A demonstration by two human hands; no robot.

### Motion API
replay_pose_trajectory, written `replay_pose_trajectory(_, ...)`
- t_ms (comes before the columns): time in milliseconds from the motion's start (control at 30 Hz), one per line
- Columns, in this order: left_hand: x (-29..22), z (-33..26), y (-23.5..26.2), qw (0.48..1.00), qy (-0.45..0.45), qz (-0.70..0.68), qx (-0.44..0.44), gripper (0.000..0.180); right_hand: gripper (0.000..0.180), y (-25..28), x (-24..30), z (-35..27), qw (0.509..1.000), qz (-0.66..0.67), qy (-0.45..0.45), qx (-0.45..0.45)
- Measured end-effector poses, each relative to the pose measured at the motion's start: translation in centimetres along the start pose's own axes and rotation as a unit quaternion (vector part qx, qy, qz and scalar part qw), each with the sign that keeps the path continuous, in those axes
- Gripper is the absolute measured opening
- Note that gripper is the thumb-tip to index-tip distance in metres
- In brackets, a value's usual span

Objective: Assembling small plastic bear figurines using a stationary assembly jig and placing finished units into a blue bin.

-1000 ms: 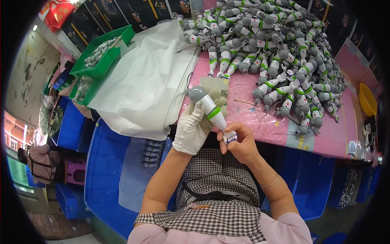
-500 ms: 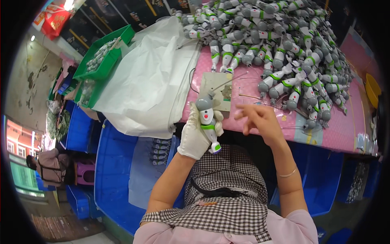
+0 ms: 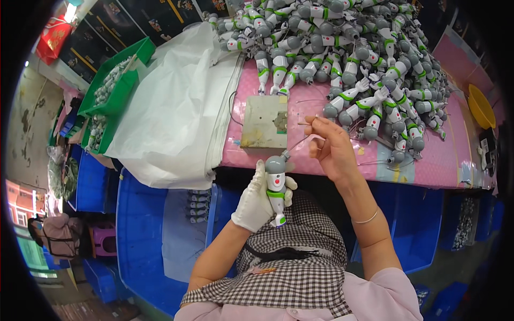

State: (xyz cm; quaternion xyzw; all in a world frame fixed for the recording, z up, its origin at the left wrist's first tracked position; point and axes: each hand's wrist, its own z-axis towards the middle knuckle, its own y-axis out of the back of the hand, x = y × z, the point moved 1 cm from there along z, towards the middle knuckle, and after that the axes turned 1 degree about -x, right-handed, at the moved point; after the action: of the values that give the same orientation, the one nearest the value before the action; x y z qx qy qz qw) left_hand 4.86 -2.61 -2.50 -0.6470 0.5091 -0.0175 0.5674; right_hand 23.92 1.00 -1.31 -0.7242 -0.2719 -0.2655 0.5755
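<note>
Pink-covered, the table [image 3: 436,163] runs across beyond the grip, its near edge close by. Farther off, to the grip's right, sprawls a heap of grey and white toy parts [image 3: 369,59]. Left of the grip, white sheets [image 3: 166,107] reach past that edge over a blue bin [image 3: 139,230]. Straight beyond the grip stands a metal box [image 3: 262,128]; between it and the heap a strip of pink gives the bare right hand [image 3: 334,147] room, its fingers bent. The gloved left hand [image 3: 254,203] wraps a green-banded toy piece [image 3: 276,183], held mostly this side of the edge, grey ball end toward the box. From that end runs a thin wire [image 3: 297,145]; I can't tell whether the right fingers pinch it.
</note>
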Motion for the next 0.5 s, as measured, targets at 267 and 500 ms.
replay_pose_trajectory(267, -0.1, 0.7, -0.4, 0.976, 0.111, -0.160, 0.094, 0.074, 0.020, 0.6, -0.2, 3.1, 0.874, -0.462, 0.140, 0.048)
replay_pose_trajectory(500, -3.3, 1.1, -1.0, 0.948, -0.086, 0.284, -0.116, 0.037, 0.018, -0.6, 0.4, 5.2, 0.727, -0.629, 0.253, 0.111)
